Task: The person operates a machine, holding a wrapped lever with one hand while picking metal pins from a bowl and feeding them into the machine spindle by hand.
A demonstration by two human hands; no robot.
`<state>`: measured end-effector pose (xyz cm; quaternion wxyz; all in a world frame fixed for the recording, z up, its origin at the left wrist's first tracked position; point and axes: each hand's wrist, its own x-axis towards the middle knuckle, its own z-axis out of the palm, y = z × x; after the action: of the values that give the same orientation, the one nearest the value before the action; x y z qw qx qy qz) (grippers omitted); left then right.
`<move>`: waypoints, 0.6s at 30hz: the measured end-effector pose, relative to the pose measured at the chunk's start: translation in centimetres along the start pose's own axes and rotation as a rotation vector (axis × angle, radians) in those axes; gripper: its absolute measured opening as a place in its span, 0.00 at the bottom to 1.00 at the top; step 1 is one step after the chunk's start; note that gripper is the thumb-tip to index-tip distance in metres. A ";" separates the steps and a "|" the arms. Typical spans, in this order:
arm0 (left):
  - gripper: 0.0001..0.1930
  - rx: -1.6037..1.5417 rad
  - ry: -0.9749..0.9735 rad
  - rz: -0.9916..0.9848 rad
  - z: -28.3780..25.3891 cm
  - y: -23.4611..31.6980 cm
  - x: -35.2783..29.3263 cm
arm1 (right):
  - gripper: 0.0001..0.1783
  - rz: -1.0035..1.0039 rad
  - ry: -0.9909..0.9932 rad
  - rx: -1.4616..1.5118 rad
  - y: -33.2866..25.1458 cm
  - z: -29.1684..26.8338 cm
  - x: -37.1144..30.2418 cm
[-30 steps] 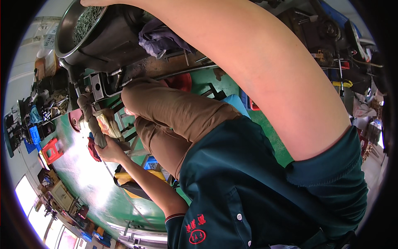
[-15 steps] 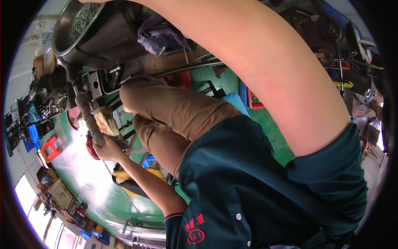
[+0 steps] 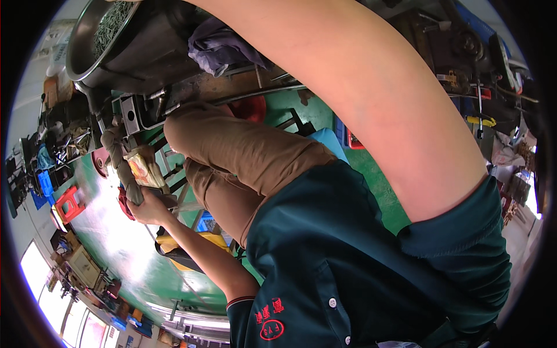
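Green-painted workshop floor, glossy with window glare at left; rust-brown bench top along the upper part of the view. Left hand: closed around the lower end of a cloth-wrapped lever handle, which slopes up to a dark metal arm beside a dark machine body. Wrapping presumably pads the grip; the low, outward handle end probably lets the seated person reach it with the elbow lightly bent. Right forearm arches over the bench toward the upper left; of the right hand only a sliver shows at the picture's edge, near the bowl, so cannot tell whether it is spread, narrowed or holding anything. Steel bowl, tilted in view, sits against the machine's upper left and holds thin grey metal pins; placement likely keeps them within right-hand reach. Crumpled purple-grey cloth lies right of the machine body. Counts: hands, two (one nearly cropped out); wrapped handle, one; bowl, one; purple-grey cloth, one; red stool on the floor at far left, one; shirt buttons, two visible; pins, many, too heaped and small to count.
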<state>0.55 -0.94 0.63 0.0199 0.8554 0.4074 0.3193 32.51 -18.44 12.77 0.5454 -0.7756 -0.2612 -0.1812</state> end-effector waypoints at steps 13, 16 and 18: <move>0.18 -0.027 0.012 0.007 0.3 -0.6 0.0 | 0.06 0.028 -0.137 -0.025 -0.5 -0.4 0.0; 0.17 -0.014 0.003 0.021 -0.1 0.0 0.0 | 0.06 0.016 -0.164 -0.048 -0.6 -0.6 -0.1; 0.18 -0.040 -0.005 0.003 -0.4 0.5 0.0 | 0.06 -0.015 -0.166 -0.073 -0.6 -0.6 0.0</move>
<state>0.70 -1.41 1.05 0.0375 0.8562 0.3995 0.3255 32.13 -18.82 13.36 0.4920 -0.8053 -0.3044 -0.1297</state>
